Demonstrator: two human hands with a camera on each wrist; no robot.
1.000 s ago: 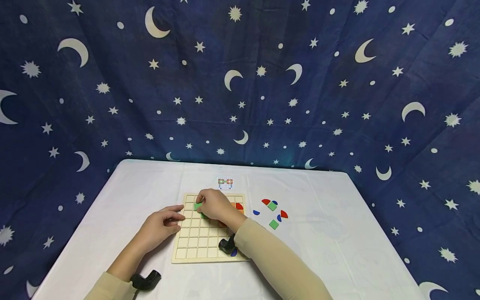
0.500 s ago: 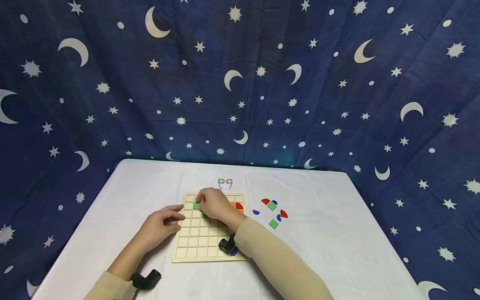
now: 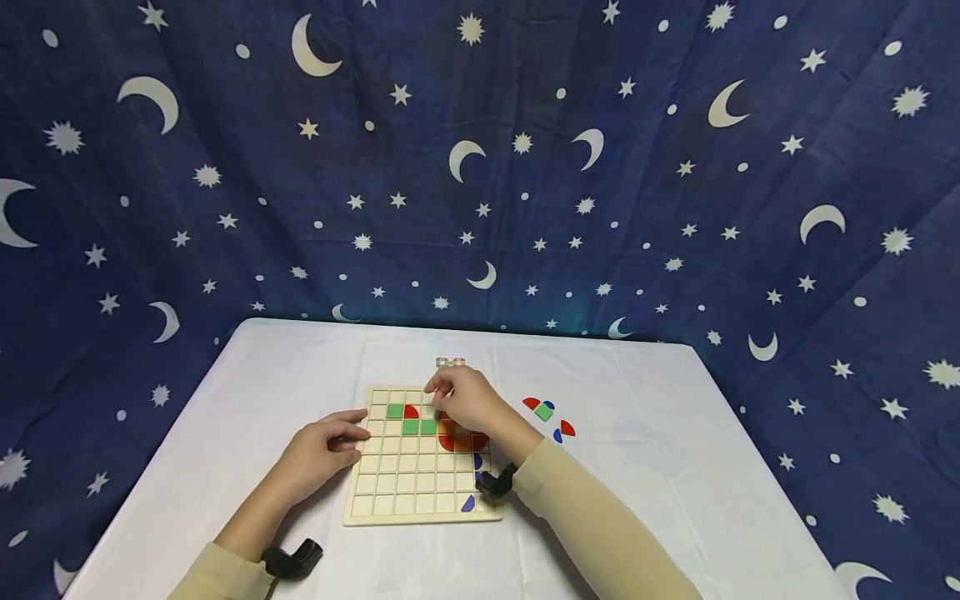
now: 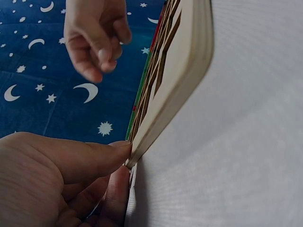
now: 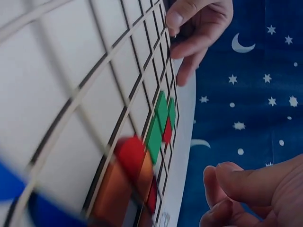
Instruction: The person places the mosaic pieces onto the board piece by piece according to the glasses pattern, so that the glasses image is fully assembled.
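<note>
Three green square tiles [image 3: 410, 427] fill cells of the wooden grid board [image 3: 406, 482]; the left hand [image 3: 318, 454] touches its left edge, fingers relaxed. Loosely curled, the empty right hand [image 3: 468, 400] hovers over its far half; beyond the board lies a pattern card [image 3: 451, 359], too small to read.

You can read no text, label, brand or number in the head view or either wrist view. In the head view, the small card [image 3: 451, 360] on the white tabletop [image 3: 622, 433], just beyond the board [image 3: 406, 482], shows a coloured printed pattern, partly covered by your right hand [image 3: 468, 398] and too small for you to make out any character. The only marks you can recognise are pictorial: pale crescent moons [image 3: 302, 46], stars [image 3: 400, 93], spiky bursts [image 3: 471, 28] and dots [image 3: 561, 93] on the dark blue backdrop [image 3: 420, 117].
</note>
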